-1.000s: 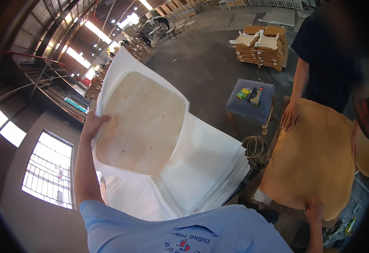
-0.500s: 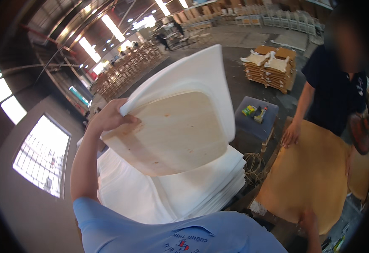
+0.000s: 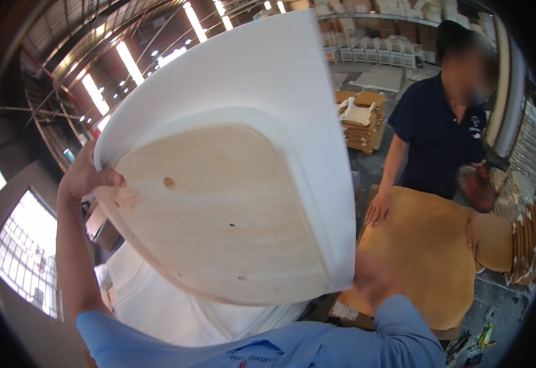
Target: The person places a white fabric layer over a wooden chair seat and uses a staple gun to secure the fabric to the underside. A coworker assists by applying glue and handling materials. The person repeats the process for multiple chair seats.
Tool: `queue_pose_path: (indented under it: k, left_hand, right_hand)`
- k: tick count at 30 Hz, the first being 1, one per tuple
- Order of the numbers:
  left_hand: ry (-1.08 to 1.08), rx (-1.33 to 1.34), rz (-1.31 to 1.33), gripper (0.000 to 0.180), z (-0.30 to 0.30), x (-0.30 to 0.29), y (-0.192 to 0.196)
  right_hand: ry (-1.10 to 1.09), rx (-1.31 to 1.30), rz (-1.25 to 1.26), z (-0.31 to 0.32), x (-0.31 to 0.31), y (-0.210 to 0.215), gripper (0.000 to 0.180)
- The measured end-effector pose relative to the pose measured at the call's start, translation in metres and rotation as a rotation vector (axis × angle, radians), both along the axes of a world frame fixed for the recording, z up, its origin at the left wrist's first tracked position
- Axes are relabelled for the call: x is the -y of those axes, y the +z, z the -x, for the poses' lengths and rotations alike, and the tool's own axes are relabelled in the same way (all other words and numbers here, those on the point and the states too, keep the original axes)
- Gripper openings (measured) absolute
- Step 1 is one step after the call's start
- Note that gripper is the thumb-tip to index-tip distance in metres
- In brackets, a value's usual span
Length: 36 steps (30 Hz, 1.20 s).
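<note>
I hold up a curved pale plywood seat board (image 3: 219, 214), with small holes, lying against a larger white foam sheet (image 3: 268, 80). My left hand (image 3: 87, 178) grips their left edge, thumb on the wood. My right hand (image 3: 372, 279) is blurred at the lower right corner of the foam; its fingers are hidden behind the edge, so its grip is unclear. The board is tilted close to my face and covers the middle of the view.
A stack of white foam sheets (image 3: 157, 300) lies below the board. On the right, a tan sheet (image 3: 427, 245) covers a table where a co-worker in a dark shirt (image 3: 446, 135) rests a hand (image 3: 378, 208). A pallet of wooden parts (image 3: 360, 122) stands behind.
The board and foam have risen and come much closer to my face. My right hand has left the tan sheet and moved up to the foam's lower right corner.
</note>
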State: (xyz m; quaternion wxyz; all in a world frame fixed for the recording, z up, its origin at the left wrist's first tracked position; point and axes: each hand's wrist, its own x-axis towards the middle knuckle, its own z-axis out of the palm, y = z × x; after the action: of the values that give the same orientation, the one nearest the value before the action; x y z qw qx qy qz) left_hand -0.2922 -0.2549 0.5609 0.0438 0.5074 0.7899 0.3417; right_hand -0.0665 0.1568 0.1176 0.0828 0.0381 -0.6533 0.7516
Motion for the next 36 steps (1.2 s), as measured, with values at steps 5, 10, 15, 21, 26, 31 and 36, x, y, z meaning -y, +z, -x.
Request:
queue_pose_path:
  k: [5, 10, 15, 21, 26, 31, 36]
  left_hand:
    - [0.034, 0.173, -0.013, 0.065, 0.041, -0.035, -0.037]
    - [-0.077, 0.217, 0.135, 0.060, 0.059, -0.155, -0.104]
    - [-0.351, 0.218, 0.288, 0.057, 0.028, -0.310, -0.157]
    - [-0.476, -0.281, -0.066, 0.049, -0.070, -0.380, -0.201]
    - [-0.974, 0.432, 0.621, 0.028, -0.212, -0.279, -0.257]
    - [-0.907, 0.912, 0.760, 0.042, -0.313, -0.168, -0.396]
    - [-0.739, 1.036, 0.664, 0.047, -0.399, -0.202, -0.519]
  right_hand:
    - [0.079, 0.028, 0.303, -0.058, 0.072, -0.019, 0.068]
    - [-0.084, -0.023, 0.464, -0.177, 0.093, -0.014, 0.071]
    - [-0.373, 0.019, 0.730, -0.257, 0.110, -0.012, 0.074]
    - [-0.606, 0.134, 0.845, -0.313, 0.092, -0.018, 0.067]
    - [-0.794, 0.137, 0.991, -0.372, 0.052, 0.001, 0.059]
    - [-0.773, 0.085, 1.011, -0.403, 0.009, -0.031, 0.064]
    - [-0.757, -0.084, 1.099, -0.426, -0.008, -0.032, 0.071]
